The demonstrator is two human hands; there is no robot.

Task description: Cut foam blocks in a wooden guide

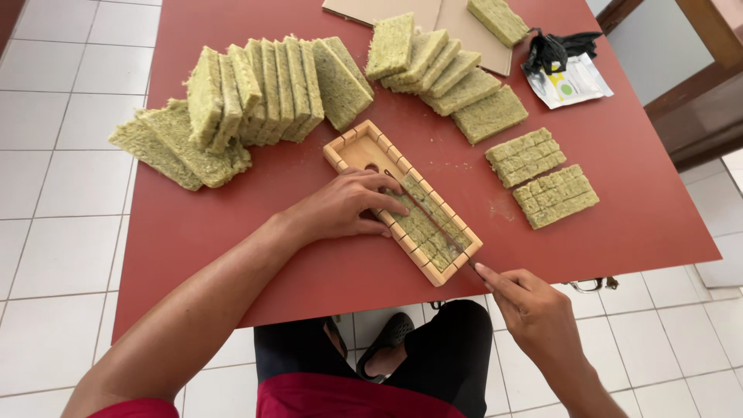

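**A:** What lies in the wooden jig (pixel 364 147), and how would it handle?

**B:** A greenish fibrous slab (pixel 424 224) fills the near half of the slotted wooden jig, which sits diagonally near the front edge of the red table (pixel 232 232). Judging from its woolly, matted surface, the slab is light, soft and crumbly; it likely sheds fibres and compresses under pressure. It is best pressed flat from above or taken by its broad faces, not pinched at a corner.

**A:** What are the hands doing?

**B:** The left hand (pixel 344 205) lies palm down over the jig's left rail, fingers spread and bearing on the slab and frame; nothing is clasped in it. The right hand (pixel 534 306), just off the table's front edge, is closed around the handle of a thin knife (pixel 429 220), index finger extended along it. The blade runs lengthwise up the jig, over the slab, towards the left fingertips.

**A:** And round about?

**B:** Two scored slabs (pixel 542 176) lie to the right. Whole slabs stand leaning in a row (pixel 271 89) at the back left, others overlap (pixel 449 77) at the back centre. A dark bundle on a white packet (pixel 569 70) rests at the far right, cardboard (pixel 402 9) at the far edge.
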